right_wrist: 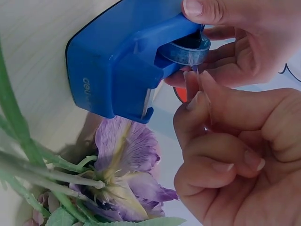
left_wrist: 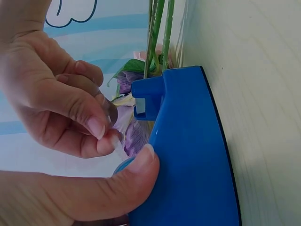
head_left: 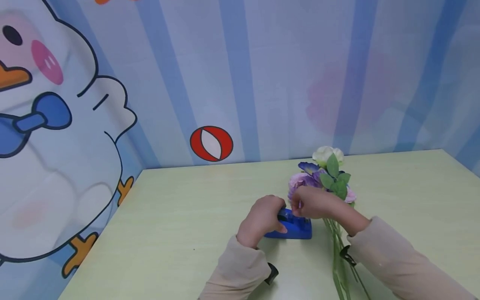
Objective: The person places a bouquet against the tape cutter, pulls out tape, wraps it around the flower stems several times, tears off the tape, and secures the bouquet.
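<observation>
A blue tape dispenser [head_left: 296, 231] stands on the table, and my left hand [head_left: 262, 216] grips it from its left side. In the left wrist view the thumb [left_wrist: 127, 183] presses along the dispenser's blue wall [left_wrist: 193, 141]. The right wrist view shows a roll of clear tape [right_wrist: 183, 51] in the dispenser's slot. My right hand [head_left: 316, 203] is above the dispenser's front end, pinching the free end of the tape between thumb and fingertips. A short clear strip [right_wrist: 195, 69] runs from the roll to those fingers. The cutting edge [right_wrist: 147, 101] lies beside the pinch.
Artificial flowers lie to the dispenser's right: a white bloom [head_left: 327, 155], purple petals [head_left: 309, 168], green leaves [head_left: 339, 187] and long stems [head_left: 339, 266] reaching the near edge. A pale wooden table [head_left: 180, 233] meets a printed blue-striped backdrop [head_left: 277, 83] behind.
</observation>
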The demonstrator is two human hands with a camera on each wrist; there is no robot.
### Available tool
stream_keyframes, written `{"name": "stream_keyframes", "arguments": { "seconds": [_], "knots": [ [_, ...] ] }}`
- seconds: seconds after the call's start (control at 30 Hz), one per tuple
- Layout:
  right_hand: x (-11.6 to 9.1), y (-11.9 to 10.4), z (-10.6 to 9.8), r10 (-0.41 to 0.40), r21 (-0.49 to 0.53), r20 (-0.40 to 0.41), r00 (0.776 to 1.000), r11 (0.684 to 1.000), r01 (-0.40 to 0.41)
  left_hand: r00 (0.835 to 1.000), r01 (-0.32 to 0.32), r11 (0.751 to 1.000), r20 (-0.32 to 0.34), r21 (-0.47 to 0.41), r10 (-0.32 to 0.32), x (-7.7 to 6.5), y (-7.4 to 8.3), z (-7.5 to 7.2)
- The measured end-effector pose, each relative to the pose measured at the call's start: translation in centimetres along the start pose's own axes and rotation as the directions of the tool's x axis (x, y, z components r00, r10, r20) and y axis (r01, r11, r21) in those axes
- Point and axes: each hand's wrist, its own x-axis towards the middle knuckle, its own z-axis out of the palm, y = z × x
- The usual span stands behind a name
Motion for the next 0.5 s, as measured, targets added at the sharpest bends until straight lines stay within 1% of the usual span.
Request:
{"name": "stream_keyframes", "arguments": {
  "seconds": [0.1, 0.23, 0.4, 0.5],
  "knots": [
    [-0.1, 0.1, 0.0, 0.007, 0.006, 0.011, 1.000, 1.000, -0.007, 1.000, -0.008, 1.000, -0.001, 0.008, 0.008, 0.0, 0.0, 0.0],
    [-0.3, 0.4, -0.2, -0.007, 0.032, 0.024, 1.000, 0.999, 0.006, 1.000, -0.014, 1.000, -0.003, 0.014, 0.014, 0.0, 0.1, 0.0],
    [-0.9, 1.3, -0.7, -0.052, 0.073, 0.036, 0.998, 0.996, 0.049, 1.000, 0.009, 1.000, 0.009, 0.008, -0.009, 0.0, 0.1, 0.0],
    [-1.4, 2.2, -1.1, -0.070, 0.111, 0.059, 0.996, 0.992, 0.063, 1.000, 0.022, 1.000, 0.014, 0.007, -0.022, 0.1, 0.1, 0.0]
  ]
}}
